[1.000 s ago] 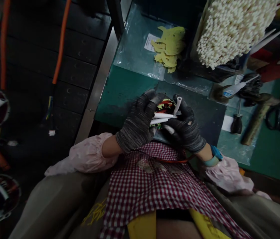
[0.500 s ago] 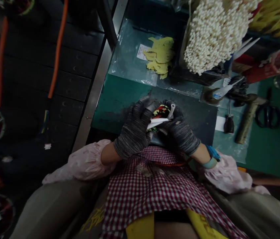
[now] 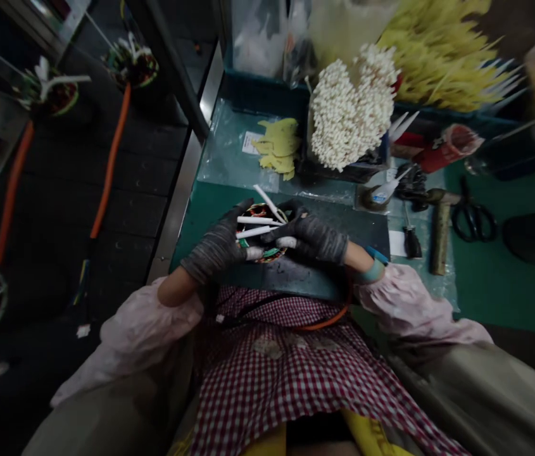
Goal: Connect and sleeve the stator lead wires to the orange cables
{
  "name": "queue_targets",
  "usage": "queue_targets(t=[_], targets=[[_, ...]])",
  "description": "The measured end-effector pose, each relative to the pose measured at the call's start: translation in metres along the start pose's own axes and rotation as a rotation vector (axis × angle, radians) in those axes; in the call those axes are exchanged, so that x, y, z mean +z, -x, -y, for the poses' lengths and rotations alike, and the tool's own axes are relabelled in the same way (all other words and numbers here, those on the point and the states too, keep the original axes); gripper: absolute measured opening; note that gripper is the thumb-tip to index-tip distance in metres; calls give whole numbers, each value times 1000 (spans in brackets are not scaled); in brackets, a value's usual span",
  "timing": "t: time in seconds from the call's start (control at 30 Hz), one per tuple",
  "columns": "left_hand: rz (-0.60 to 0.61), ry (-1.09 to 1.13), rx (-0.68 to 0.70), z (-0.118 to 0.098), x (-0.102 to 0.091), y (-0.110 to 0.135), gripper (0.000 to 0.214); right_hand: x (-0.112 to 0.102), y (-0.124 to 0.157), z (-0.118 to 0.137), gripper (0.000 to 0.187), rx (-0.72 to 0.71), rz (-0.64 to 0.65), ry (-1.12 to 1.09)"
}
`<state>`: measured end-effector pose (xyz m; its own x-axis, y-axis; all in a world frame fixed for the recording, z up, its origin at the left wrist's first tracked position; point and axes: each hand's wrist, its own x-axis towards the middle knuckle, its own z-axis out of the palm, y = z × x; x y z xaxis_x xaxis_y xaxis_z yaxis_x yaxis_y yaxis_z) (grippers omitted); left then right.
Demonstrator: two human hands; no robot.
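Observation:
Just above the apron lies a round motor stator [image 3: 273,254] with copper-coloured windings, bits of green and a pale rim. Several white sleeves [image 3: 254,221] stick out from its top, one slanting up and away. My left hand [image 3: 220,246], in a grey knitted glove, is closed around the stator's left side, thumb at the near edge. My right hand [image 3: 313,233], gloved alike, grips the right side, its fingers reaching over the rim to the inner ends of the sleeves. Whether those fingertips pinch a sleeve is hard to see. An orange cable [image 3: 328,322] curves across the apron.
Behind stand a box of thin white tubes [image 3: 343,120] and yellow film pieces [image 3: 279,142]. Rightward lie a glue bottle [image 3: 385,189], a screwdriver [image 3: 411,240], a hammer [image 3: 440,240] and scissors [image 3: 473,218]. More stators [image 3: 137,66] with orange cables sit at the left.
The view has shifted, showing more of the bench's back. The stator is now more exposed, its sleeves spread leftward and upward. My hands have moved apart to its sides.

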<state>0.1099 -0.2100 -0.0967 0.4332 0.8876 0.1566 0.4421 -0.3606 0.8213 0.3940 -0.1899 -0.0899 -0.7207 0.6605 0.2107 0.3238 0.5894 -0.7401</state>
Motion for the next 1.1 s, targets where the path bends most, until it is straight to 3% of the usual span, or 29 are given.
queue_targets(t=[0.07,0.13,0.2,0.27,0.33,0.43,0.5,0.63,0.77,0.87,1.0,1.1], targets=[[-91,-195,-6,-1,-9,0,91,-2,-12,-7,42,-61,-1,-47],[-141,-469,71,-12,-11,3,69,2,-18,-8,40,-67,-55,-40],[-30,-671,248,-28,-9,6,37,6,-14,-7,40,-17,-111,-10],[73,-769,397,-42,-5,9,30,4,-1,-5,36,34,-181,4],[96,-777,421,-51,1,13,32,-5,16,-6,31,104,-362,79],[55,-710,356,-50,14,24,40,-29,35,-15,26,264,-781,377],[-11,-683,348,-40,25,32,45,-43,36,-24,27,356,-913,549],[-191,-672,416,-11,46,37,41,-54,19,-38,26,434,-919,661],[-271,-603,426,3,55,32,28,-52,13,-29,20,337,-933,570],[-281,-579,401,6,55,31,29,-50,22,-1,17,180,-926,241],[-208,-587,350,10,52,32,31,-48,39,57,9,81,-1056,-162],[-171,-596,370,9,52,31,24,-34,48,84,5,206,-795,-144]])
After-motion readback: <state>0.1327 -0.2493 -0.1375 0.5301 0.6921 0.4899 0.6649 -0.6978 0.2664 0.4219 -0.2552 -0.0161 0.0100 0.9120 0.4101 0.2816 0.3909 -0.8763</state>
